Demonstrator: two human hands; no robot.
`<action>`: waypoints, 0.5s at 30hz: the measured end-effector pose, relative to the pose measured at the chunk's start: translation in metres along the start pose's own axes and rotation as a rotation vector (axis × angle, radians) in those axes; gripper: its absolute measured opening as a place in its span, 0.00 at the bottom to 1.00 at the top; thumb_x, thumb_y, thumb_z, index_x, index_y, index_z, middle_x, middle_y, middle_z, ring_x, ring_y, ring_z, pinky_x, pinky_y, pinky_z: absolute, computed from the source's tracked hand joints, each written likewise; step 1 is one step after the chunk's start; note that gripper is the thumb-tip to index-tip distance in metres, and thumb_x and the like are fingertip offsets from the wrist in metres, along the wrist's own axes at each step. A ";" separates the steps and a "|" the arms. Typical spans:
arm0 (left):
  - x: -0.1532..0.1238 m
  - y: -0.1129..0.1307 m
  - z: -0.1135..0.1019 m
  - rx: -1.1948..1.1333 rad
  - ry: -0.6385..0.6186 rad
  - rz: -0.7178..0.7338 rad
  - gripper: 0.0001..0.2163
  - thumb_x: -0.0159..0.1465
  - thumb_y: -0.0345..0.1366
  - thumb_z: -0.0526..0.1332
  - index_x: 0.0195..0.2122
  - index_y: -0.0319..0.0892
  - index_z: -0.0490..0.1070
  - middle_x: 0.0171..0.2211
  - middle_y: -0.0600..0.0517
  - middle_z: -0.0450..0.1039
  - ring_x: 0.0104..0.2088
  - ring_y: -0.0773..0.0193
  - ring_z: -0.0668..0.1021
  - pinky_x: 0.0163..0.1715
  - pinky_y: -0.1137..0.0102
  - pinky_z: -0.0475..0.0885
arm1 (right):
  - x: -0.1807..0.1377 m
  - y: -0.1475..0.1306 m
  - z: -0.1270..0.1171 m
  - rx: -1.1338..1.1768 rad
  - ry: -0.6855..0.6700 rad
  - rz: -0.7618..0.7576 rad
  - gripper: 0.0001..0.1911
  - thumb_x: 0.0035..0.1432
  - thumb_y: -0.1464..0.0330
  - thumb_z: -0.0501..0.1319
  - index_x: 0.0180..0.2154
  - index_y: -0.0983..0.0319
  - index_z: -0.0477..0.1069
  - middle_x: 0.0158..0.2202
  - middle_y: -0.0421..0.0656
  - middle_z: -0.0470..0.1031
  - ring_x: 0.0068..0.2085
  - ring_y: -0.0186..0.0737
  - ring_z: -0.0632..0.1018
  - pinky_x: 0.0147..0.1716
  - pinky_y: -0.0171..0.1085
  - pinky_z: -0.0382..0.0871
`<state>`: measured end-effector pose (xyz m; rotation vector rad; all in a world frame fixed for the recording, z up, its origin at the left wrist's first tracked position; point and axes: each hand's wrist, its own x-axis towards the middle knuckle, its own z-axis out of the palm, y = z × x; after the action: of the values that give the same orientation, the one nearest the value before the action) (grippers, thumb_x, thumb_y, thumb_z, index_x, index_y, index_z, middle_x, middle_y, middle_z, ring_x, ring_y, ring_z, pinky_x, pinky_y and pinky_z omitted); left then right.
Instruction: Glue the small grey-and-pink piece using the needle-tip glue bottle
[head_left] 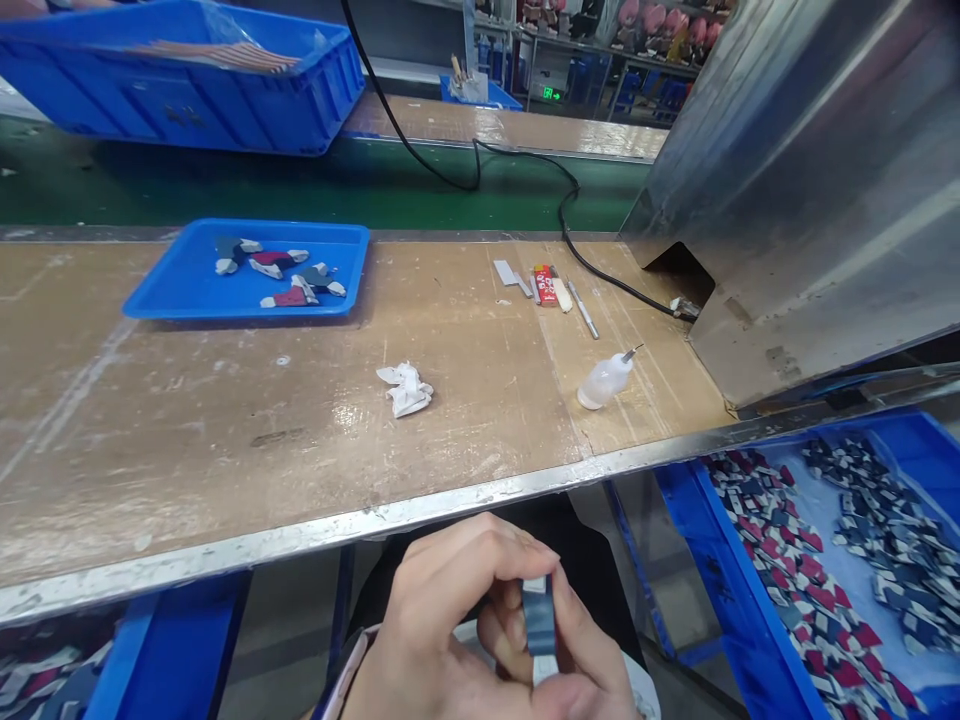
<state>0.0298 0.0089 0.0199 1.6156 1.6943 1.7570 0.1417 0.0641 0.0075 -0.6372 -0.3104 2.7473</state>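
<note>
My left hand (pixel 450 620) is low in the middle of the view, below the table's metal edge, with its fingers curled round a small dark blue-grey piece with a pale end (pixel 538 612). Only part of my right hand (pixel 589 655) shows beside it, its fingers pressed against the same piece from the right. Both hands hover over my lap, just left of a blue bin (pixel 739 610) filled with several small red, navy and white pieces.
On the worn wooden table (pixel 225 420) lie a crumpled white tissue (pixel 406 388), a small squeeze bottle (pixel 604 380), small tools and a red packet (pixel 545 284). A blue tray (pixel 172 290) holds a few assembled pieces. A metal housing (pixel 810 200), a black cable, a green conveyor belt and a blue crate (pixel 187 90) stand behind.
</note>
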 end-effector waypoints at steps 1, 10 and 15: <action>-0.001 0.002 0.000 0.026 -0.006 -0.010 0.17 0.60 0.40 0.71 0.46 0.42 0.70 0.33 0.52 0.76 0.31 0.64 0.80 0.32 0.70 0.80 | 0.000 0.001 -0.001 0.025 -0.007 0.020 0.23 0.52 0.52 0.75 0.29 0.65 0.73 0.22 0.35 0.64 0.23 0.28 0.61 0.23 0.28 0.55; -0.014 -0.007 -0.004 0.174 -0.022 -0.022 0.17 0.57 0.19 0.61 0.45 0.42 0.68 0.36 0.49 0.75 0.39 0.62 0.82 0.39 0.69 0.80 | 0.019 0.016 -0.023 0.082 0.031 0.034 0.23 0.51 0.52 0.76 0.29 0.63 0.71 0.19 0.33 0.59 0.20 0.25 0.56 0.18 0.25 0.49; -0.014 -0.015 0.002 0.270 0.061 -0.091 0.12 0.58 0.24 0.63 0.41 0.43 0.69 0.33 0.50 0.77 0.34 0.61 0.82 0.34 0.69 0.79 | 0.036 0.020 -0.032 -0.061 -0.064 0.048 0.29 0.52 0.45 0.71 0.25 0.63 0.67 0.16 0.32 0.57 0.17 0.23 0.53 0.15 0.25 0.46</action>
<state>0.0291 0.0041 -0.0005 1.5708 2.0745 1.6068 0.1205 0.0621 -0.0402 -0.5796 -0.4003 2.8175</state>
